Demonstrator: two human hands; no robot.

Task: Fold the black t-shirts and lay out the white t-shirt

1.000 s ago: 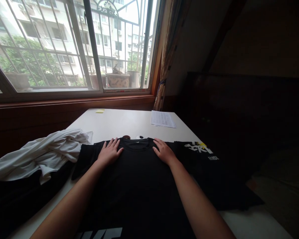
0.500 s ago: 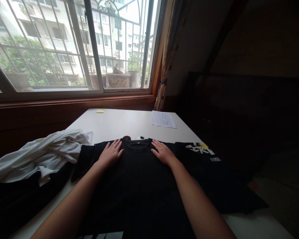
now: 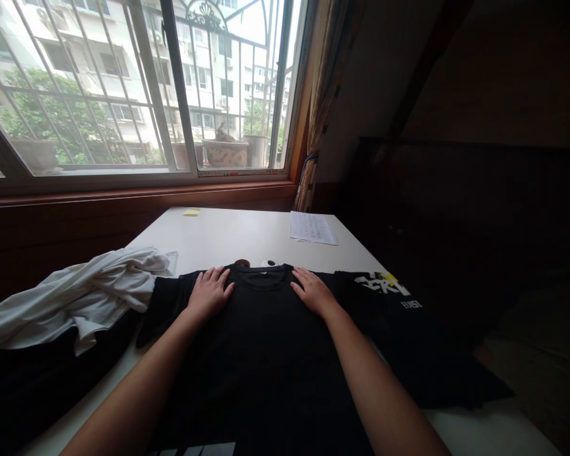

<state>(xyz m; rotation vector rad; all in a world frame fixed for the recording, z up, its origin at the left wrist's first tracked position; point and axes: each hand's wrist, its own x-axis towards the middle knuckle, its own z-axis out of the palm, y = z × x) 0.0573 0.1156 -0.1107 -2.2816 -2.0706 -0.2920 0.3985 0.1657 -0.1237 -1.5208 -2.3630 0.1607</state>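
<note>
A black T-shirt [image 3: 266, 342] lies spread out on the white table [image 3: 228, 234], its round collar toward the window. My left hand [image 3: 209, 292] rests flat on the shirt's left shoulder area beside the collar, fingers a little apart. On the other side of the collar, my right hand [image 3: 312, 291] lies flat on the fabric with its thumb apart from the fingers. Neither hand grips anything. Just behind the collar, a brown round object [image 3: 242, 261] and a white and black one [image 3: 269, 263] show in part.
Crumpled white cloth [image 3: 109, 285] lies at the left over dark fabric. At the right is dark clothing with white lettering [image 3: 384, 285]. Papers [image 3: 313, 228] and a yellow note [image 3: 191, 212] lie near the far edge, below a barred window and curtain [image 3: 313, 126].
My left hand has shifted very slightly left, and my right hand very slightly right, both still flat on the shirt. The collar opening looks slightly changed.
</note>
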